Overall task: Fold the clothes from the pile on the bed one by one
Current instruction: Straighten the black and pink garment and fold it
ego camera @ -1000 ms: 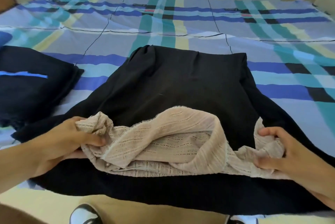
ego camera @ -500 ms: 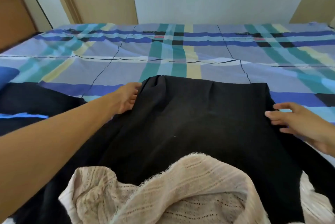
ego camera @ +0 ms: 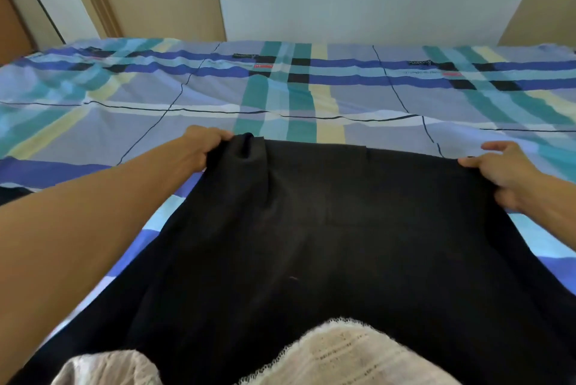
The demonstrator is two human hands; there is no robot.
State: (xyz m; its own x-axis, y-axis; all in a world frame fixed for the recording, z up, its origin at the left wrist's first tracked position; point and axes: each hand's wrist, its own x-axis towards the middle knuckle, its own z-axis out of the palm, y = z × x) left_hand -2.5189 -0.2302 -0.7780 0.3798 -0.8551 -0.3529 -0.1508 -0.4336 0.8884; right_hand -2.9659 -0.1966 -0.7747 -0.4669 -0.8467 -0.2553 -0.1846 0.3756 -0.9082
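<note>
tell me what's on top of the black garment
A lace garment lies on the near end of the black garment; the left hand and right hand grip its far corners. Whatever is under the lace is covered.

Left hand (ego camera: 202, 147): bare, as far as I see.
Left forearm (ego camera: 93, 213): bare up to the frame edge.
Right hand (ego camera: 505, 172): bare.
Right forearm (ego camera: 556, 217): bare too.
</note>
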